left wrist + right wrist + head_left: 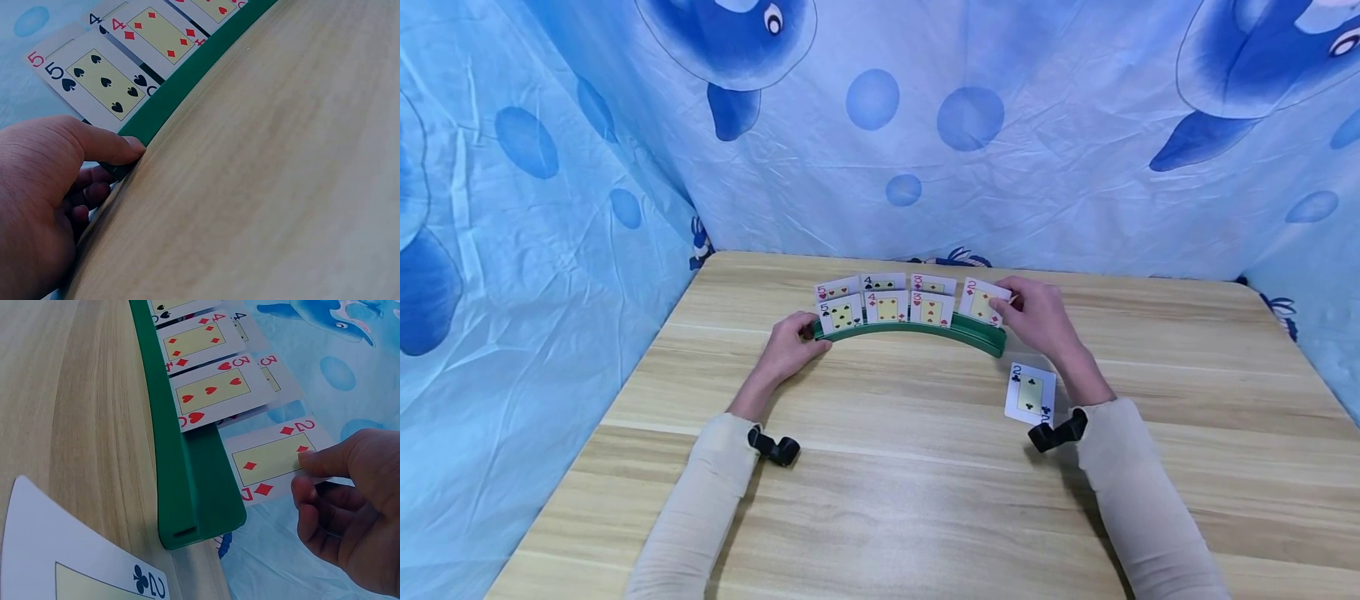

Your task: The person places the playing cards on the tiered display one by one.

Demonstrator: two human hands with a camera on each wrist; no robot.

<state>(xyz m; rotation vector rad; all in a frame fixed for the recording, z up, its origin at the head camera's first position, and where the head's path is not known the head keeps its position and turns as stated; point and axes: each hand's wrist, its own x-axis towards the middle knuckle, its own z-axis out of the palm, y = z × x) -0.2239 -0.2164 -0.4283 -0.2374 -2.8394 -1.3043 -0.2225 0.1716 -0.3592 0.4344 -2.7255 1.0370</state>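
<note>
A curved green card holder [917, 328] stands on the table with playing cards upright in two rows. Its front row shows the five of spades [103, 81], four of diamonds [887, 307] and three of hearts [219, 390]. Behind them stand a red five [837, 288], a black four [883, 282] and a red three [934, 284]. My left hand [787, 343] grips the holder's left end, thumb on its front edge. Between thumb and fingers, my right hand [1037, 315] pinches the two of diamonds [275, 459] at the back row's right end. The card's lower edge is hidden behind the holder's front.
A two of clubs [1030, 393] lies face up on the wooden table [880, 500], near the holder's right end and beside my right wrist. A blue curtain [895, 167] with dolphin prints hangs behind the table and along its left side.
</note>
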